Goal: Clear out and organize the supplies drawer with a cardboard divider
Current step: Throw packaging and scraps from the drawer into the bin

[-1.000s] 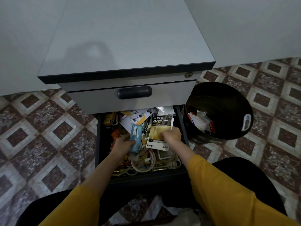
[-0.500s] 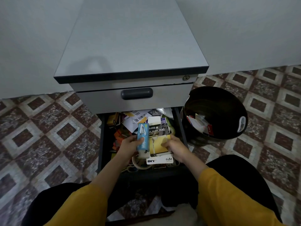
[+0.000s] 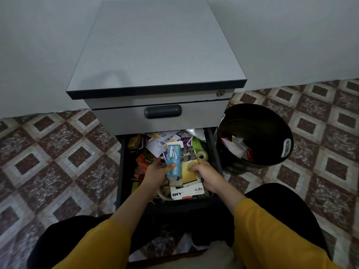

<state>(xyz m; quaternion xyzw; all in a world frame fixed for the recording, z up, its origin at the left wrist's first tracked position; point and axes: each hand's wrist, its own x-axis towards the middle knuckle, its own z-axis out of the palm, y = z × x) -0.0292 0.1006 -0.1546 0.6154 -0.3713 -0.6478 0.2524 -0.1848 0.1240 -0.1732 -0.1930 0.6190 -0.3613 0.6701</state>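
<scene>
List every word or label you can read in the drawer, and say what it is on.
"stapler": blue pack in the left hand.
"LINE": dark card behind it, rest covered.
"DIY": white card at the near end of the drawer.
Barcode labels: digits too small to read.

One grey pedestal cabinet (image 3: pixel 155 55) showing two drawers — an upper drawer (image 3: pixel 120 121) and a lower drawer (image 3: pixel 122 167). One dark handle (image 3: pixel 162 111), one keyhole lock (image 3: pixel 220 93), one black waste bin (image 3: pixel 258 123). Two hands: a left hand (image 3: pixel 157 172), a right hand (image 3: pixel 208 176). One blue stapler box (image 3: pixel 174 162), one alkaline battery card (image 3: pixel 189 157), one DIY card (image 3: pixel 186 193), one green tape roll (image 3: pixel 202 156) — the loose orange pieces (image 3: pixel 142 162) are too jumbled to count.
</scene>
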